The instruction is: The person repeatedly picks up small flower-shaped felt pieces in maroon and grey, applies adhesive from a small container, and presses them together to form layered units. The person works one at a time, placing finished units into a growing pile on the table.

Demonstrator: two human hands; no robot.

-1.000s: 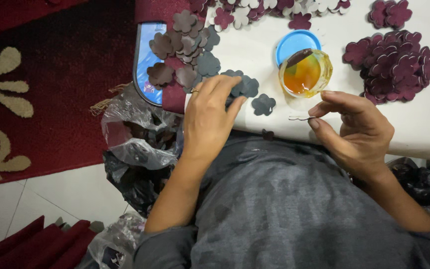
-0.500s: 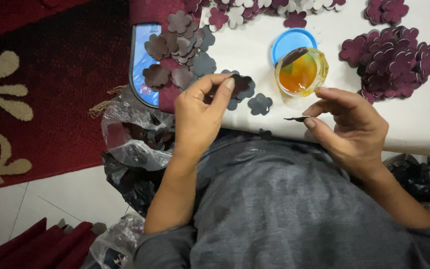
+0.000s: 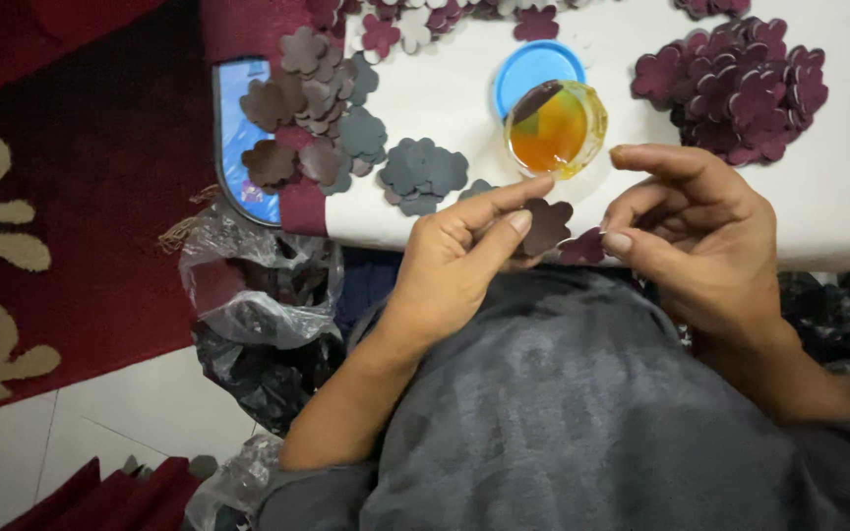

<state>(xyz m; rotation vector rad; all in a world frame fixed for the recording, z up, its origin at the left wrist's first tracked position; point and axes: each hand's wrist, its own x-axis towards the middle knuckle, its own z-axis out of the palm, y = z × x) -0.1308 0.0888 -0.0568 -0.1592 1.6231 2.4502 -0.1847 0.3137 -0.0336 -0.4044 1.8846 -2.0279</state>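
Two hands: left hand (image 3: 455, 261), right hand (image 3: 702, 236). Each pinches one dark maroon flower-shaped leather piece (image 3: 546, 225), two in all. One round clear jar of amber glue (image 3: 555, 128), one blue plastic lid (image 3: 528, 69).

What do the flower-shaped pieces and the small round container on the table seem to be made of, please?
Flower pieces: likely leather or leatherette, matte, cleanly die-cut edges, lying flat and slightly curled; felt is possible. Container: clear glossy plastic, probably, with amber liquid showing through; its blue lid looks like opaque plastic.
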